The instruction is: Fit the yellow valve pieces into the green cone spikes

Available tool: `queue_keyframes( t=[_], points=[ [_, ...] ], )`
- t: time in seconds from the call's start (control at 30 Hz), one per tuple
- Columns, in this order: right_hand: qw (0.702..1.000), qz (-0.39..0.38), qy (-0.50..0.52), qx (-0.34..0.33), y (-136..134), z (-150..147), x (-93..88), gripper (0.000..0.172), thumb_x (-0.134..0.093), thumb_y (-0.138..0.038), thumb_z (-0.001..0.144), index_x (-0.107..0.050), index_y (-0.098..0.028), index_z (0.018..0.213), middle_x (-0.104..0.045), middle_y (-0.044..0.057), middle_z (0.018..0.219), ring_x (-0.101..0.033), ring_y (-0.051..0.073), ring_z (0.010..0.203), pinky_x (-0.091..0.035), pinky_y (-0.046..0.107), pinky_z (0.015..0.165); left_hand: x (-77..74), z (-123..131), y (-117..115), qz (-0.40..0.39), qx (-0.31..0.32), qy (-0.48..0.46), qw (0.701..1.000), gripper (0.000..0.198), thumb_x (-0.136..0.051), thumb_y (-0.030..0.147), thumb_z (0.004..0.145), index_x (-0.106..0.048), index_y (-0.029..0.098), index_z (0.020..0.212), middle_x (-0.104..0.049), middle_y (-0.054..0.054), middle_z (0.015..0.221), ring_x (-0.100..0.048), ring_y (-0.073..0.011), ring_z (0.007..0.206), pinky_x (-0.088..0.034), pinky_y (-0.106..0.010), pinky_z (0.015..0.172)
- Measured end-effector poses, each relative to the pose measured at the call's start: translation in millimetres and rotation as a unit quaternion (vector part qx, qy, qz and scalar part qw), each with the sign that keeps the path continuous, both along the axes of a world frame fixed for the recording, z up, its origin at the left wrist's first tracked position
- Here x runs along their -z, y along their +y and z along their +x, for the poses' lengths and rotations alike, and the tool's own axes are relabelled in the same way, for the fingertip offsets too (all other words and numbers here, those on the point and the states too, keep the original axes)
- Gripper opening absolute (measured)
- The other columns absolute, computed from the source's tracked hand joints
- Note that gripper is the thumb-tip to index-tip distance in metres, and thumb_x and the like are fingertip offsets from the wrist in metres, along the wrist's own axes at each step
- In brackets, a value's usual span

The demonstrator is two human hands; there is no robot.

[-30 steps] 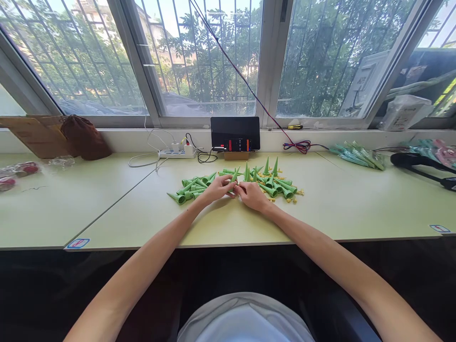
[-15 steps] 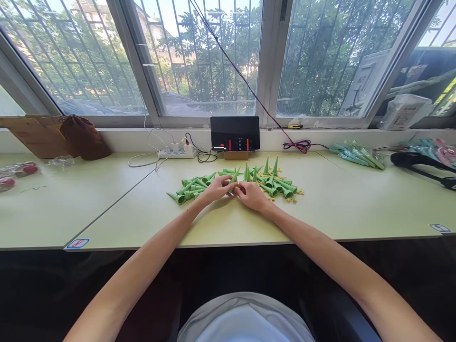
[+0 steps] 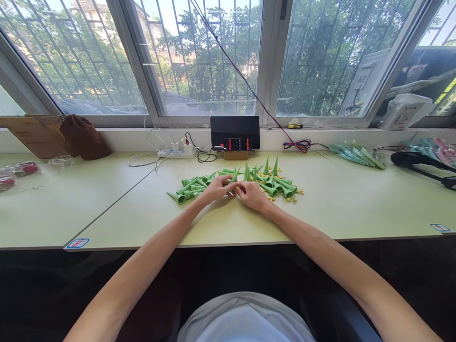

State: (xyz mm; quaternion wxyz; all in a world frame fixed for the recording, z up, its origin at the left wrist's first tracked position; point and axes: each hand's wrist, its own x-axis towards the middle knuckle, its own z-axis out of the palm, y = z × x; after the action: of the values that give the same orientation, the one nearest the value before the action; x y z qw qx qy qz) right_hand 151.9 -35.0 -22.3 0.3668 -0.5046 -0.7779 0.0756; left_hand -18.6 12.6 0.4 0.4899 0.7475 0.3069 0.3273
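Broadly, a pale worktop (image 3: 228,225) runs across the view, with green cones (image 3: 174,195) spread at its middle, a few upright, most lying. The left hand (image 3: 215,190) grips one tilted cone (image 3: 234,175), tip up; the right hand (image 3: 252,195), close beside it, pinches a small yellow piece (image 3: 238,186). Yellow bits (image 3: 299,192) lie by the rightmost cones.

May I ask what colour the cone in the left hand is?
The cone is green, in the head view.
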Motion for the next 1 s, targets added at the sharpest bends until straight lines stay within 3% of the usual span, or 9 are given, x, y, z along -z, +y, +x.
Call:
queue_keyframes(
  t=[1.0],
  points=[
    [0.999, -0.018, 0.001, -0.028, -1.5, 0.7, -1.5, 0.021, -0.052, -0.022, 0.093, -0.065, -0.016, 0.079, -0.066, 0.004, 0.07, -0.052, 0.013, 0.058, -0.032, 0.023, 0.057, 0.1, -0.1, 0.6, 0.033, 0.003, 0.018, 0.999, 0.043, -0.071, 0.054, 0.078, -0.066, 0.013, 0.09, -0.067, -0.004, 0.076, -0.068, -0.0178, 0.071, -0.063, -0.034, 0.065]
  ],
)
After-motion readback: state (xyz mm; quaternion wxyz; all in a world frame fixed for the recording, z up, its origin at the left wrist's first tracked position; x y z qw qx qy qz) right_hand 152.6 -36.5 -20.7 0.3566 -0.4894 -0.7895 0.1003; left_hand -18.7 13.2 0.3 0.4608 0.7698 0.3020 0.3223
